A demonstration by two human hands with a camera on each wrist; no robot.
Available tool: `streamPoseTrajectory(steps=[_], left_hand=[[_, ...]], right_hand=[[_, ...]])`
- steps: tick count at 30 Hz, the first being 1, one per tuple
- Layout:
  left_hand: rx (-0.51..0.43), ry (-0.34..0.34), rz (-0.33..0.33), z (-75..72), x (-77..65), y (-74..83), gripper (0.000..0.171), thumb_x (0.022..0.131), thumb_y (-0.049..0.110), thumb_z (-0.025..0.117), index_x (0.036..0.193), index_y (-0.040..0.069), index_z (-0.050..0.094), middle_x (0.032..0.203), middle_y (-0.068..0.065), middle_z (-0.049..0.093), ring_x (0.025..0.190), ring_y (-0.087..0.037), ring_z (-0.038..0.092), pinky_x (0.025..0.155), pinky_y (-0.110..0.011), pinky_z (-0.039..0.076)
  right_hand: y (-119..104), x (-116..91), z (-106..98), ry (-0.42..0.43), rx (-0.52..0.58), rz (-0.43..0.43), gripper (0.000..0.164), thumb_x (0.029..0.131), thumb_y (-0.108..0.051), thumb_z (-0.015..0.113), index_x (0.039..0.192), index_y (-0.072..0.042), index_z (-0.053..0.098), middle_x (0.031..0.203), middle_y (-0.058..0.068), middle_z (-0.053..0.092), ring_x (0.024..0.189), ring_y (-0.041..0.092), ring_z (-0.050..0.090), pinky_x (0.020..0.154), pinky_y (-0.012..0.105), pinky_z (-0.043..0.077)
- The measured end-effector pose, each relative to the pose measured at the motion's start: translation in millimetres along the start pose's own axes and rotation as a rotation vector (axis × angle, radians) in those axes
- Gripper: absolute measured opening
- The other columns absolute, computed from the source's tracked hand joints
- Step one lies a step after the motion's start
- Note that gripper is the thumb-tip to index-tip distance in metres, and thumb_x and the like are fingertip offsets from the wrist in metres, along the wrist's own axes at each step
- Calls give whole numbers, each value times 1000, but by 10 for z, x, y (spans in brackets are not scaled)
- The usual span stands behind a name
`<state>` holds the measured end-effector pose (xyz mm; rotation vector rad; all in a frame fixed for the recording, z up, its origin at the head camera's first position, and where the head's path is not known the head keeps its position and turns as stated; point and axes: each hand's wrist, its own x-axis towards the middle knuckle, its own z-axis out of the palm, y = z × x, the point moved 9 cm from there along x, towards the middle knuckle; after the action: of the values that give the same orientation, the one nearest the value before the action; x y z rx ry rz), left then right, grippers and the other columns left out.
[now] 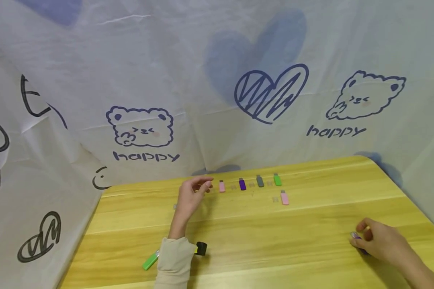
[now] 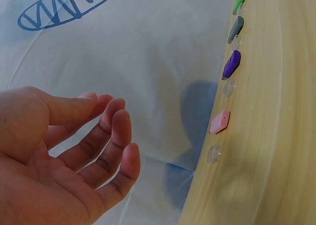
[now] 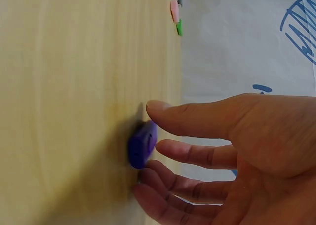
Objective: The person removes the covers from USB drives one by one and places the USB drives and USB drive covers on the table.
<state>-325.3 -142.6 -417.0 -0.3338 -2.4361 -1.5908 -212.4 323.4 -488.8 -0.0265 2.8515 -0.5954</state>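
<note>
My left hand [image 1: 191, 194] hovers near the table's back edge, fingers loosely curled and holding nothing, as the left wrist view [image 2: 84, 156] also shows. Closest to it is a clear cap [image 2: 214, 153], beside a pink USB stick [image 1: 222, 186]. To the right along that row lie a purple USB stick [image 1: 242, 184], a grey one [image 1: 260, 181] and a green one [image 1: 277, 180], with clear caps between. At the right, my right hand [image 1: 385, 243] holds another purple USB stick [image 3: 142, 145] between thumb and fingers, low over the table; its metal plug points away.
A second pink USB stick [image 1: 284, 198] and a clear cap [image 1: 275, 199] lie in front of the row. Beside the left sleeve lies a larger green stick [image 1: 151, 260]. Partly behind the left wrist, a small metal end [image 1: 175, 206] shows. A printed cloth [image 1: 209, 96] hangs behind the wooden table [image 1: 275, 241].
</note>
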Motion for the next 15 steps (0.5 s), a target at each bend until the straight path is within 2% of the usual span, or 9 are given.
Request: streamPoseTrajectory(steps=[5, 8, 11, 15], left_hand=[[-17, -17, -6, -15, 7, -17, 17, 96, 5, 62, 108, -2, 73, 90, -15, 74, 76, -26, 68, 62, -25, 54], [-23, -15, -8, -23, 10, -20, 17, 96, 5, 62, 108, -2, 73, 90, -15, 74, 76, -26, 68, 64, -29, 55], [-30, -10, -16, -37, 8, -28, 17, 96, 5, 62, 107, -2, 73, 90, -15, 74, 76, -26, 68, 68, -39, 58], [-34, -7, -13, -49, -4, -27, 17, 95, 3, 62, 107, -3, 73, 91, -15, 74, 76, -26, 68, 69, -44, 59]], right_hand=[[6, -7, 52, 47, 5, 3, 33, 81, -29, 78, 95, -4, 63, 82, 4, 69, 75, 29, 65, 65, 51, 52], [-4, -21, 49, 75, 5, -2, 25, 80, -19, 79, 93, -4, 63, 81, 5, 70, 75, 30, 66, 64, 52, 51], [-19, -30, 31, 88, -4, 0, 21, 80, -17, 77, 92, -5, 64, 81, 5, 70, 73, 30, 65, 62, 52, 51], [-43, -30, 6, 95, -26, 21, 15, 81, -15, 72, 90, -4, 66, 79, 4, 67, 70, 27, 62, 61, 51, 50]])
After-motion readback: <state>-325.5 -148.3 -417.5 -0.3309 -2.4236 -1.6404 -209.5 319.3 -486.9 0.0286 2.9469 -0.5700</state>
